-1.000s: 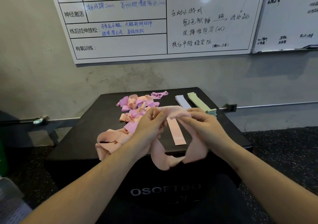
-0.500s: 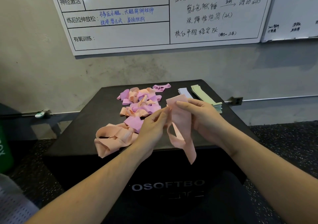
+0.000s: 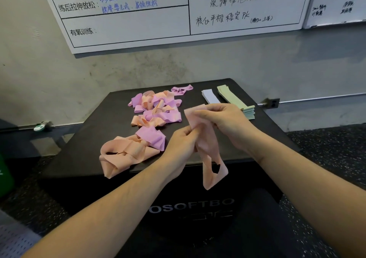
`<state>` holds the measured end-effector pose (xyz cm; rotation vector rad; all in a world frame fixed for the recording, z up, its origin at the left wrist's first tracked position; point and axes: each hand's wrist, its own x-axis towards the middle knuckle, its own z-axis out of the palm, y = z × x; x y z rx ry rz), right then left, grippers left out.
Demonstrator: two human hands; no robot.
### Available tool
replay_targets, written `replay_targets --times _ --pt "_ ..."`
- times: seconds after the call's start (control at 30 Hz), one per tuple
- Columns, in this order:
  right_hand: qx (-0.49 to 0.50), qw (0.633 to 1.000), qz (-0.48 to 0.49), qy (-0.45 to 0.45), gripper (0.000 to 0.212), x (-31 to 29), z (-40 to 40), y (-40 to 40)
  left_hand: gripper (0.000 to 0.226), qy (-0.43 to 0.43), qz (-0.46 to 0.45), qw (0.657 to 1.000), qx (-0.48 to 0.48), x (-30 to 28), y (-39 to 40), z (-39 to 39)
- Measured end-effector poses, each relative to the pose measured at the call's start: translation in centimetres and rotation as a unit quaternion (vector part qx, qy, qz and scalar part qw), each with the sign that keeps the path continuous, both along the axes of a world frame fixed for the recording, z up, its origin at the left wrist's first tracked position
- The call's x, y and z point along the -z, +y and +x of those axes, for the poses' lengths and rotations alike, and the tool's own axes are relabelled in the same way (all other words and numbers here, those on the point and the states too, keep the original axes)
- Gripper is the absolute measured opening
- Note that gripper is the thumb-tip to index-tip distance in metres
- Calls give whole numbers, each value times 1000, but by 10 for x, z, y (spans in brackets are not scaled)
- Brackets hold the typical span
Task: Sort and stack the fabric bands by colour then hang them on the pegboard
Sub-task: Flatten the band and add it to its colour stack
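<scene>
A peach fabric band (image 3: 210, 154) hangs between my hands above the front edge of the black soft box (image 3: 89, 138). My left hand (image 3: 182, 144) pinches it at mid-height; my right hand (image 3: 223, 123) grips its upper end. A loose pile of pink and peach bands (image 3: 156, 111) lies on the box's middle, with several crumpled peach bands (image 3: 122, 154) at its front left. A neat stack of green bands (image 3: 235, 101) and a white band stack (image 3: 210, 96) lie at the back right.
A whiteboard (image 3: 138, 19) with handwriting hangs on the grey wall behind the box. A second whiteboard (image 3: 336, 4) hangs at the right. Dark speckled floor surrounds the box. A perforated white surface (image 3: 13, 238) shows at the bottom left.
The peach band was bunched wide between both hands; now it hangs in a long narrow loop. My left hand has dropped lower on it. The view has tilted down.
</scene>
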<state>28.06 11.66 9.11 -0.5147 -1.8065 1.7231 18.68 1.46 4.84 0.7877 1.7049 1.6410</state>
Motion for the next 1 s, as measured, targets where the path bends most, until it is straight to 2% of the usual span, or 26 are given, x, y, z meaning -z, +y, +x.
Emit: replay_targets --times 0.07,0.13,0.2,0.27,0.33,0.43,0.47,0.53,0.6,0.67,0.8,0.9,1.0 --pt "56 997 54 -22 15 7 0 8 26 -35 3 999 -27 0 7 0" --pt "95 992 82 -28 33 19 3 14 29 -85 21 995 -49 1 14 -4" --pt "83 991 94 -34 46 34 9 17 27 -125 44 989 -70 -2 20 -6" --pt "51 988 111 -92 52 51 17 23 25 -159 80 981 -76 -6 24 -8" --pt "20 981 118 -152 47 67 25 30 27 -170 106 976 -79 -9 27 -12" --pt "37 978 111 -171 12 86 31 40 35 -135 104 981 -92 -9 29 -19" --pt "58 979 107 -167 8 91 33 43 36 -129 98 982 -100 -9 30 -21" --pt "99 977 96 -161 19 95 36 50 29 -107 81 982 -130 -6 33 -23" --pt "124 979 62 -146 22 97 40 55 27 -79 67 982 -155 -2 35 -27" --pt "127 985 -12 -116 16 98 45 59 31 -59 54 983 -165 3 38 -31" --pt "57 989 -92 -97 13 93 54 56 26 -23 25 982 -186 10 40 -39" --pt "-15 983 -184 -5 15 89 54 50 35 -55 -1 977 -205 17 40 -47" --pt "-33 974 -220 46 28 88 49 45 35 -27 -13 978 -208 26 40 -53"
